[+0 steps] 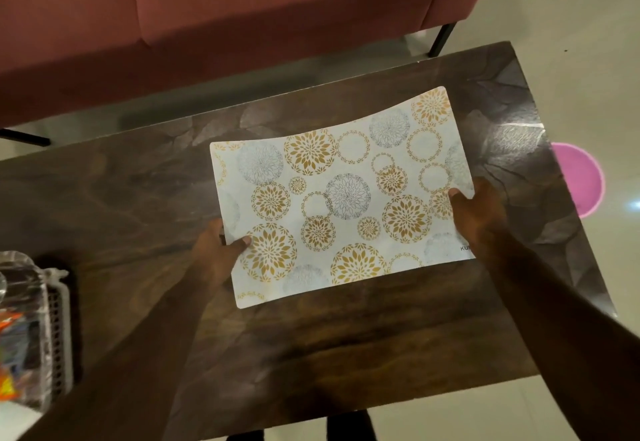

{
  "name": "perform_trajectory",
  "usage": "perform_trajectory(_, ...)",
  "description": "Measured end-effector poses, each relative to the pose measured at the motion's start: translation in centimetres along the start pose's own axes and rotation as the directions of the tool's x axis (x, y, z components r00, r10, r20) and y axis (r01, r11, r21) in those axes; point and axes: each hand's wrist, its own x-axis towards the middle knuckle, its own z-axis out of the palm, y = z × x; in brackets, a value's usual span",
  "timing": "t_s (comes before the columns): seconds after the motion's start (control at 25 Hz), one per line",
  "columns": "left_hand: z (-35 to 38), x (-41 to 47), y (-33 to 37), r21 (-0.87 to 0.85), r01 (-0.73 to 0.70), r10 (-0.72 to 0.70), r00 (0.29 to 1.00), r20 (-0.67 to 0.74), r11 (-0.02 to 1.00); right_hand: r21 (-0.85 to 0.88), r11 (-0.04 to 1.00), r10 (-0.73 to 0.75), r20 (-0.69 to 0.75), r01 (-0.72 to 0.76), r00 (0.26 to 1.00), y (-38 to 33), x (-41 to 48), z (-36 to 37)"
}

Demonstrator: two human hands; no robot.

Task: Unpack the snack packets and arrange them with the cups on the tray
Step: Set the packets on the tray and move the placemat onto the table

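while both hands pinch its short edges, the tray sits mid-desk. left hand fingers clamp the near-left edge; right hand fingers clamp the right edge. bare desk all round. basket with packets at desk's left edge, well apart.

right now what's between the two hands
In the head view, only the floral tray spans the gap: left hand grips its near-left edge, right hand its right edge. Nothing sits on it.
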Motion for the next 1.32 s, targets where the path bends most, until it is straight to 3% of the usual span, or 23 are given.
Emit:
perform_trajectory(0.2, 0.6, 1.0, 1.9, 0.229, -0.082, 0.070, 0.996, 0.058, 0.970, -0.051, 0.994, -0.105, -0.070, 0.101, 0.992, -0.4, 1.3, -0.7)
perform_trajectory(0.36, 0.7, 2.6, 3.7, 0.262, -0.080, 0.047, 0.991, 0.128, 0.962, -0.110, 0.985, -0.136, -0.043, 0.131, 0.990, -0.7, 2.2, -1.1)
perform_trajectory(0.44, 0.8, 2.9, 4.0, 0.381, -0.078, 0.026, 0.990, 0.139, 0.921, -0.231, 0.959, -0.182, -0.064, 0.163, 0.981, -0.9, 1.9, -1.3)
perform_trajectory(0.52, 0.9, 2.4, 4.2, 0.686, -0.095, 0.089, 0.995, 0.045, 0.721, -0.488, 0.843, -0.316, -0.110, 0.226, 0.942, -1.1, 0.9, -1.1)
perform_trajectory(0.6, 1.1, 1.4, 4.2, 0.868, -0.140, 0.290, 0.957, -0.005, 0.477, -0.597, 0.731, -0.425, -0.019, 0.331, 0.905, -1.8, -0.2, -0.3)
perform_trajectory(0.72, 2.4, 1.1, 4.0, 0.872, -0.368, 0.435, 0.876, 0.209, 0.323, -0.611, 0.677, -0.403, 0.160, 0.411, 0.901, -2.4, -0.9, 2.0)
perform_trajectory(0.84, 4.3, 1.5, 3.5, 0.838, -0.435, 0.349, 0.881, 0.320, 0.329, -0.641, 0.665, -0.318, 0.220, 0.382, 0.922, -1.9, -0.8, 3.6)
perform_trajectory(0.96, 5.3, 1.6, 2.9, 0.815, -0.444, 0.300, 0.889, 0.347, 0.372, -0.665, 0.652, -0.305, 0.209, 0.364, 0.929, -1.2, -0.7, 4.1)
perform_trajectory(1.16, 5.0, 1.7, 3.2, 0.824, -0.438, 0.329, 0.886, 0.327, 0.360, -0.665, 0.663, -0.297, 0.186, 0.343, 0.937, -1.8, -0.9, 4.1)
perform_trajectory(1.32, 4.0, 0.9, 3.4, 0.800, -0.480, 0.456, 0.839, 0.298, 0.360, -0.677, 0.629, -0.372, 0.169, 0.382, 0.913, -3.1, -2.7, 4.8)
